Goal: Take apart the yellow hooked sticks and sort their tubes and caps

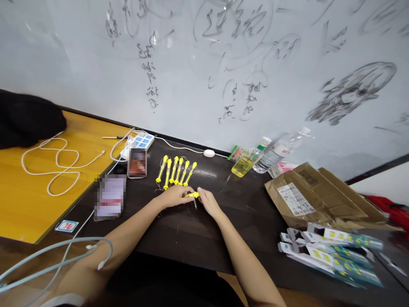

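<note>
My left hand (177,196) is closed on a yellow-ended tubular spring scale (192,195), held just above the dark table. Fingers of my right hand (207,201) pinch the other end of the same scale. A thin metal hook or wire hangs below it, between the hands. Beyond my left hand, several more spring scales (174,169) lie side by side in a row, with clear middles, yellow ends and thin wire hooks. My left hand partly hides the held scale, and its details are too small to read.
Left are two phones (110,198), a power strip (142,143) and cables (78,170) on a yellow table (19,196). Bottles (244,164) stand against the whiteboard (179,85). A brown cardboard package (322,198) and several opened small boxes (332,256) lie right.
</note>
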Demonstrator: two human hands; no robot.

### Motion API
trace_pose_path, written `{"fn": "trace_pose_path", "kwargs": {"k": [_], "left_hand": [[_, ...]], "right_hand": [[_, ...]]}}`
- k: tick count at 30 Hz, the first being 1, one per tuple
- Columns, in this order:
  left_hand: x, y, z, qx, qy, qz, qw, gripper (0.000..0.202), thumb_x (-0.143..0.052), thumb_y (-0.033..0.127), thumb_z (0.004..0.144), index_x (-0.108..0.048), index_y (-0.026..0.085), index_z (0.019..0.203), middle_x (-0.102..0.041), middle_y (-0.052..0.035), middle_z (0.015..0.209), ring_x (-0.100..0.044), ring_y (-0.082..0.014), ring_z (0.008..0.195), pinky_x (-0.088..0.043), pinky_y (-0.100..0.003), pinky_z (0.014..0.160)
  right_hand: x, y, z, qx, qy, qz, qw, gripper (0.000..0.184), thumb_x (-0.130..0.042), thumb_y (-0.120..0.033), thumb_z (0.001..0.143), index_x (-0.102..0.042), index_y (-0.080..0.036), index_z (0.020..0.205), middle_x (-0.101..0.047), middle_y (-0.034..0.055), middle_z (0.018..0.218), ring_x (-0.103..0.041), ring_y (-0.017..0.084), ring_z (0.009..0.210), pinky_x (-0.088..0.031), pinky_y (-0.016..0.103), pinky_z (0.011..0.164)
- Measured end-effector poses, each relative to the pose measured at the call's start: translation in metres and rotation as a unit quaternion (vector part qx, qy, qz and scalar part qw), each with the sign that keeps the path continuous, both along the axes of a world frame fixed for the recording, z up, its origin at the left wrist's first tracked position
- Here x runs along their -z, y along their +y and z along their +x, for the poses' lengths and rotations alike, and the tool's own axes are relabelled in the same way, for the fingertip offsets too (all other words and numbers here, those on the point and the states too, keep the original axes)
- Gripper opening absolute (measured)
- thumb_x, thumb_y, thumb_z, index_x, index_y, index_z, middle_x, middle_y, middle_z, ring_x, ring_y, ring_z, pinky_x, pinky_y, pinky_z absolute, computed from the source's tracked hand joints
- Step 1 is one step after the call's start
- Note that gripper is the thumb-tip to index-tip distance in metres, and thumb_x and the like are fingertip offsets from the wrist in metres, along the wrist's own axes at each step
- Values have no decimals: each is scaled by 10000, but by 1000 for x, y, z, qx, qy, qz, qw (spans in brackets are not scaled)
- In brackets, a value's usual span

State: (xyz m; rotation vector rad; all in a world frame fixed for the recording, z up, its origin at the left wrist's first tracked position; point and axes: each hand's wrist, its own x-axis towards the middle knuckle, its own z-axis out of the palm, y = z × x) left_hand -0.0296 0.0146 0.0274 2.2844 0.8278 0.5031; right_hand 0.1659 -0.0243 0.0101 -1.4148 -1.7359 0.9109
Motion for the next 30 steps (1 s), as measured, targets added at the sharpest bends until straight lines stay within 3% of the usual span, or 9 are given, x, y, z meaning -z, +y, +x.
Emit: {"fn": "trace_pose_path", "kwargs": {"k": [2,7,14,21,25,30], "left_hand": [[-1,-1,0,-1,1,-1,1000,337,-509,451,856,-642,202,1040,-627,9,692,-529,-120,581,-322,-211,562],[-3,-1,-1,-7,2,-7,1000,344,-495,467,862,-635,205,1037,-613,19,654,-511,-112,548,-313,-209,546],[-2,-1,0,0,-2,4,1000,336,-508,456,857,-641,212,1046,-619,20,665,-522,-113,576,-321,-206,553],[-4,0,-1,-13,-4,-13,1000,328,-496,454,862,-631,200,1020,-633,19,652,-512,-97,489,-325,-201,522],[-1,0,-1,-39,-8,-58,998,360,-439,479,880,-600,182,1006,-626,20,634,-485,-81,387,-336,-198,465],[3,0,-1,-37,-22,-105,994,413,-427,540,866,-568,172,989,-620,9,641,-508,-89,392,-355,-193,433]], "right_hand": [[2,1,0,7,2,11,1000,418,-334,-503,900,-349,-210,602,-368,-36,542,-351,112,524,-279,235,503],[0,1,0,-12,54,2,998,225,-411,-402,873,-380,-225,738,-361,-69,561,-342,106,508,-298,213,511],[2,0,-3,-3,-27,23,999,383,-301,-449,933,-356,-215,634,-404,-48,536,-403,117,531,-326,239,565],[0,1,7,-51,-112,32,992,66,-451,-228,806,-507,-215,840,-467,-62,621,-444,112,572,-325,228,581],[1,-3,-3,-68,-174,91,978,210,-635,-335,709,-473,-205,737,-465,-45,676,-438,121,624,-321,235,586],[7,-2,-16,-10,-209,115,971,335,-691,-376,687,-403,-212,638,-455,-34,642,-448,146,659,-322,251,604]]}}
